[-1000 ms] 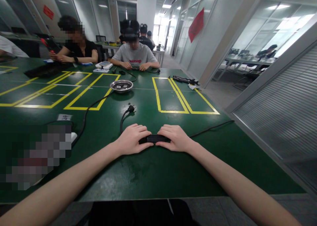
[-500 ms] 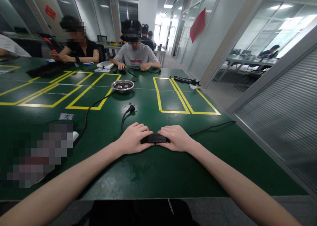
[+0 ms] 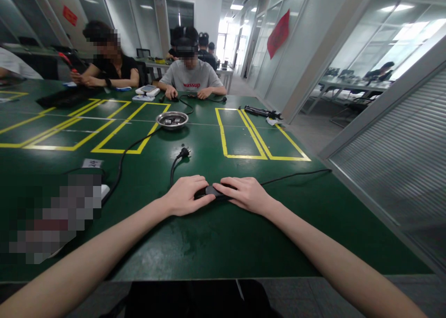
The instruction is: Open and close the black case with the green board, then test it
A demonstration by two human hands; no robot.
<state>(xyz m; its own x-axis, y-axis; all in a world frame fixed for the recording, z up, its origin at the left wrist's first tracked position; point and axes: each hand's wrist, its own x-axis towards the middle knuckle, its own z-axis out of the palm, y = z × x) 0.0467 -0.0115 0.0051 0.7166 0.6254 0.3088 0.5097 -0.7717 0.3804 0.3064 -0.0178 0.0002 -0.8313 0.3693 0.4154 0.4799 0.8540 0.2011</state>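
Note:
A black power adapter (image 3: 213, 191) lies at the table's near middle, its ends covered by my fingers. My left hand (image 3: 186, 195) is closed round its left end, thumb along the near side. On the right end, my right hand (image 3: 243, 193) grips it with fingers over the top and thumb at the near side. A thick black cord runs from behind my left hand to a power plug (image 3: 185, 152) on the table. From behind my right hand a thinner black cord (image 3: 296, 174) trails to the table's right edge.
Yellow tape rectangles (image 3: 244, 157) mark the green table (image 3: 216, 243). A steel bowl (image 3: 172, 120) holds small metal parts. Left lies a blurred-out item (image 3: 59, 215) beside a cord and number label (image 3: 92, 163). A black folded stand (image 3: 262, 112) lies far right. Co-workers sit across the table.
The adapter has tipped so its broad face shows more and its right end has swung nearer me. My right fingers have shifted over its top; my left hand has barely moved.

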